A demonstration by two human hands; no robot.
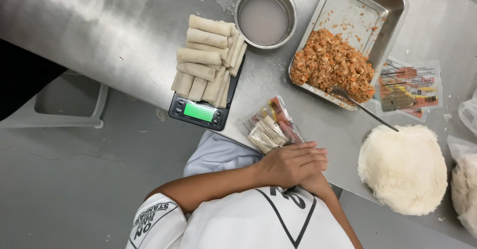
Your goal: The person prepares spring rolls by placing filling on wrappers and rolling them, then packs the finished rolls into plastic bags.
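Stainless steel table (124, 25) is bearing my left hand (293, 162), fingers pressed together flat over my right hand (314, 183), whose fingers I cannot make out, beside the crinkled clear wrapper packet (271, 125).

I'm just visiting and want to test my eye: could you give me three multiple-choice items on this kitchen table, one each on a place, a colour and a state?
1. Where are the rolled wrappers stacked?
A on the scale
B in the tray
C in the bowl

2. The scale's lit display is
A red
B green
C blue

3. The person's hands are
A spread apart
B holding the fork
C folded together

Key: 1 A, the rolls cover its platform; 2 B, the screen glows green; 3 C, one hand lies over the other at the table edge.
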